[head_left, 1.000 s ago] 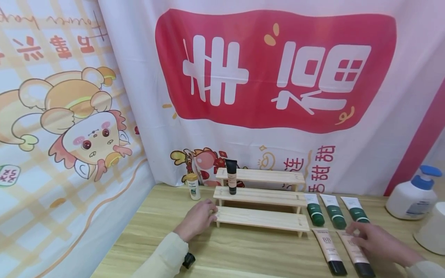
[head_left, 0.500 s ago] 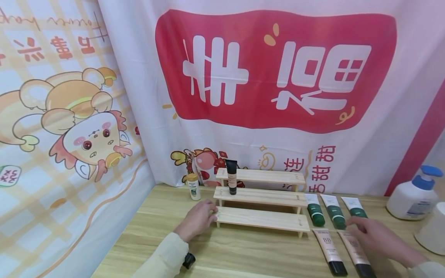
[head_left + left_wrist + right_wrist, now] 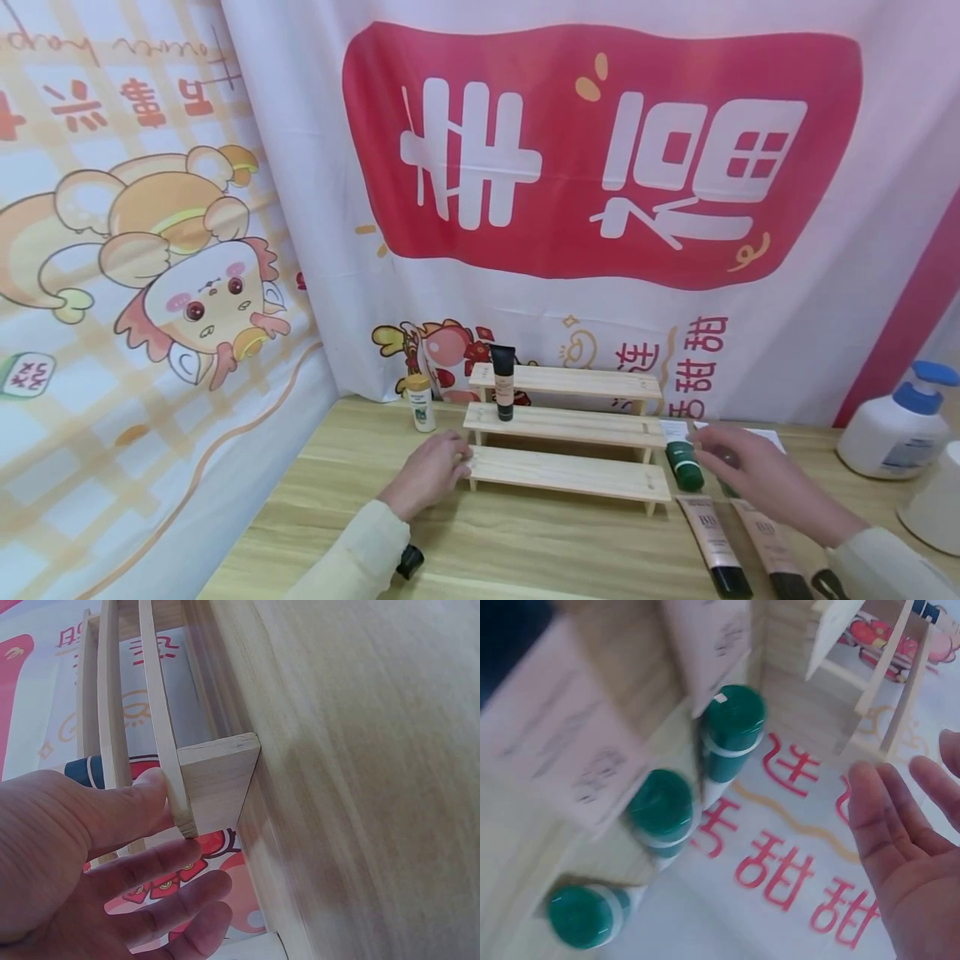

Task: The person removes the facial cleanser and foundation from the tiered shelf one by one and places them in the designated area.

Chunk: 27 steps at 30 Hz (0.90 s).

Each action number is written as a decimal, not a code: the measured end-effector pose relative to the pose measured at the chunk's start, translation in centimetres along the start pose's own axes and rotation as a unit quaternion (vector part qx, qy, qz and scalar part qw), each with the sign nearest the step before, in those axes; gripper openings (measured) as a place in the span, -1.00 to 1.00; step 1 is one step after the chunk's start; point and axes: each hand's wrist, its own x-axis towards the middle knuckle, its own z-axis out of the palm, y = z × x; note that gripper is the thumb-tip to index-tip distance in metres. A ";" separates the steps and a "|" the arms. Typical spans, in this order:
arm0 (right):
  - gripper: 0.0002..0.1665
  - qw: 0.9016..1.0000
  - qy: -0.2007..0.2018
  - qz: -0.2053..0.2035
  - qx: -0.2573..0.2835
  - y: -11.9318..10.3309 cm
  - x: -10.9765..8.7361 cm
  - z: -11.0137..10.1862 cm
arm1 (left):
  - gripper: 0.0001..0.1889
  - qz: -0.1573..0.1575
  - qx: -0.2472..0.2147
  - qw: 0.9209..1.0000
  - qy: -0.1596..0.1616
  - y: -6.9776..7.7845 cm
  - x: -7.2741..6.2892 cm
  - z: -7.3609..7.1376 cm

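Observation:
My left hand [image 3: 429, 475] pinches the left end of the lowest board of a three-tier wooden display stand [image 3: 566, 472]. In the left wrist view the thumb [image 3: 146, 796] lies on one face of that board, the index finger at its other face. A black-capped beige tube [image 3: 504, 387] stands upright on the middle tier. To the stand's right, my right hand [image 3: 765, 479] hovers over several green-and-white tubes [image 3: 684, 463], partly covering them. Its fingers [image 3: 866, 796] are loosely extended and hold nothing. Two pink BB cream tubes [image 3: 708, 537] with black caps lie in front.
A small white bottle [image 3: 422, 407] with a yellow cap stands left of the stand. At the far right are a white pump bottle [image 3: 896, 437] with a blue top and a white round container [image 3: 937, 504]. A printed curtain [image 3: 570, 300] hangs right behind the stand.
My right hand has moved from above the right BB cream tube, left and back, to above the green-and-white tubes. The left hand has stayed at the stand. The head view has shifted slightly.

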 end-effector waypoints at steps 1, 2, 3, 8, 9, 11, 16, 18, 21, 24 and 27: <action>-0.60 1.000 0.010 -0.012 -0.003 -0.4 0.2 0.0 | -0.78 0.000 0.000 1.000 0.000 0.0 0.0 0.0; -0.62 1.000 0.019 -0.023 -0.005 -0.7 0.5 0.1 | -0.77 0.000 0.002 1.000 0.000 0.0 0.1 0.1; -0.63 0.999 0.028 -0.033 -0.006 -1.1 0.7 0.2 | -0.78 0.000 0.004 1.000 0.000 0.0 0.1 0.1; -0.67 0.995 0.061 -0.077 -0.018 -3.1 2.0 0.6 | -0.77 0.000 0.013 1.000 0.001 -0.2 0.3 0.3; -0.67 0.993 0.068 -0.090 -0.021 -3.5 2.4 0.7 | -0.77 0.001 0.014 1.000 0.001 -0.2 0.4 0.3; -0.66 0.991 0.076 -0.111 -0.023 -4.4 3.0 0.8 | -0.77 0.000 0.017 1.000 0.002 -0.3 0.5 0.4; -0.62 0.982 0.087 -0.165 -0.009 -6.8 4.8 0.8 | -0.78 0.001 0.016 1.000 0.004 -0.4 0.4 0.4; -0.62 0.976 0.101 -0.191 -0.003 -7.7 5.6 1.0 | -0.78 0.001 0.015 1.000 0.003 -0.3 0.4 0.4; -0.59 0.965 0.125 -0.230 0.011 -9.2 6.6 1.3 | -0.78 0.000 0.013 1.000 0.004 -0.3 0.3 0.3; -0.54 0.955 0.141 -0.259 0.031 -10.8 7.6 1.9 | -0.77 -0.001 0.011 1.000 0.002 -0.3 0.3 0.2; -0.43 0.953 0.146 -0.263 0.043 -12.1 8.3 2.8 | -0.76 -0.002 0.010 1.000 0.001 -0.2 0.2 0.2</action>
